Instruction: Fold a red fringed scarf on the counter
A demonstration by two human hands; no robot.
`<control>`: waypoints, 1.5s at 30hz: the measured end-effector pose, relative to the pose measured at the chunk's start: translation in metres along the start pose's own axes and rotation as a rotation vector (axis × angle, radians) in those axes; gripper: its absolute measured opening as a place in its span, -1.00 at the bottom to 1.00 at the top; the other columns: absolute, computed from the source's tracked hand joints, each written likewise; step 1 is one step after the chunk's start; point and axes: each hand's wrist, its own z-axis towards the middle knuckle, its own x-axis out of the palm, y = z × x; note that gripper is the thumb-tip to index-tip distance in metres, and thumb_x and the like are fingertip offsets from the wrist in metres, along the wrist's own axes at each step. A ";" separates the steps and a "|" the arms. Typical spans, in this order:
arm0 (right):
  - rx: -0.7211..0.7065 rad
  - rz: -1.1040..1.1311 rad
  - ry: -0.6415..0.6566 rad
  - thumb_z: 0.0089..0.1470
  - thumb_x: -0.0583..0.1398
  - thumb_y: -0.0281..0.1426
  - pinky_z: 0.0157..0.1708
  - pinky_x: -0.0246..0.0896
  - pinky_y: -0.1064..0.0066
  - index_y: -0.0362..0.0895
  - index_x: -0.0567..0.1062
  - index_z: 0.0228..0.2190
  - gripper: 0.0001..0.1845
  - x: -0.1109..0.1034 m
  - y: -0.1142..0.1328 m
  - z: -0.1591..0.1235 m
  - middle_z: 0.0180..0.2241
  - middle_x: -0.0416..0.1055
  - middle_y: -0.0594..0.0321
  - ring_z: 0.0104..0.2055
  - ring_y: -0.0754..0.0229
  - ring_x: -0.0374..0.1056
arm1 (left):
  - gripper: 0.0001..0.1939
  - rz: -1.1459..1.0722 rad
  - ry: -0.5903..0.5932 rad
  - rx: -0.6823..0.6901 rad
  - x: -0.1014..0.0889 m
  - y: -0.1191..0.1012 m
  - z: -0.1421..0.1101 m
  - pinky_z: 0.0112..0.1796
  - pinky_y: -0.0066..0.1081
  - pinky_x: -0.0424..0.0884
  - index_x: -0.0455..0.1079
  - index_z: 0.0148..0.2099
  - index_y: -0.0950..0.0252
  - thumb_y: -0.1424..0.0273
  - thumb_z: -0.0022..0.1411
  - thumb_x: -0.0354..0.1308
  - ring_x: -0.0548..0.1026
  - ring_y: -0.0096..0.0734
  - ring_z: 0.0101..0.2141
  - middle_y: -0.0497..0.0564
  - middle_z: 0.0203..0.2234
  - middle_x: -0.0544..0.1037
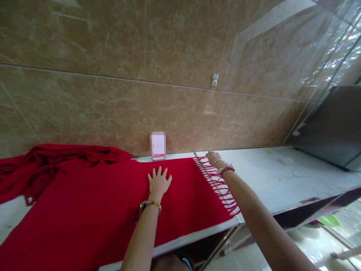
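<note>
A red scarf (pixel 93 203) with a fringed end lies spread over the white counter. My left hand (pixel 159 182) rests flat on it, fingers spread. At the far corner of the scarf's right end, my right hand (pixel 214 158) has its fingers curled down by the fringe (pixel 214 180). Whether those fingers pinch a strand is too small to tell. The fringe strands fan out to the right in a slanting row. Toward the left, the rest of the red cloth (pixel 76 153) is bunched up along the wall.
A phone (pixel 158 146) with a blurred screen leans on the tiled wall (pixel 113 105) behind the scarf. A small white cat figure (pixel 214 79) is stuck on the wall. At the right stands a large dark grey box (pixel 332 124) on the white counter (pixel 270 173). A green basin (pixel 329 220) sits below.
</note>
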 end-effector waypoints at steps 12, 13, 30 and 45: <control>-0.213 0.268 0.011 0.22 -0.18 -0.26 0.17 -0.23 0.16 -0.09 0.04 0.18 -0.49 0.030 0.125 0.014 0.25 -0.11 0.21 0.26 0.15 -0.21 | -0.34 0.060 0.053 -0.017 -0.001 -0.001 0.002 0.07 0.14 -0.09 -0.03 0.26 0.18 0.03 0.18 -0.23 -0.13 0.24 0.19 0.09 0.25 -0.06; -0.207 0.278 0.015 0.22 -0.18 -0.27 0.18 -0.25 0.16 -0.09 0.03 0.18 -0.49 0.031 0.123 0.014 0.25 -0.13 0.20 0.27 0.15 -0.22 | -0.34 0.063 0.070 -0.015 -0.001 -0.001 0.002 0.07 0.15 -0.10 -0.03 0.26 0.17 0.02 0.18 -0.23 -0.13 0.24 0.18 0.09 0.25 -0.07; -0.158 0.279 0.030 0.21 -0.18 -0.24 0.19 -0.31 0.19 -0.05 0.00 0.19 -0.47 0.045 0.086 0.029 0.26 -0.17 0.23 0.27 0.19 -0.24 | -0.37 0.007 0.054 0.009 0.005 -0.029 0.010 0.09 0.12 -0.13 0.03 0.24 0.14 0.04 0.17 -0.21 -0.11 0.20 0.19 0.07 0.24 -0.03; -0.153 0.243 0.005 0.21 -0.17 -0.28 0.18 -0.25 0.24 -0.08 0.02 0.18 -0.48 0.058 0.051 0.037 0.24 -0.11 0.25 0.27 0.23 -0.24 | -0.37 -0.012 0.023 0.024 0.016 -0.061 0.020 0.09 0.14 -0.14 0.04 0.24 0.16 0.04 0.17 -0.19 -0.12 0.20 0.19 0.08 0.23 0.01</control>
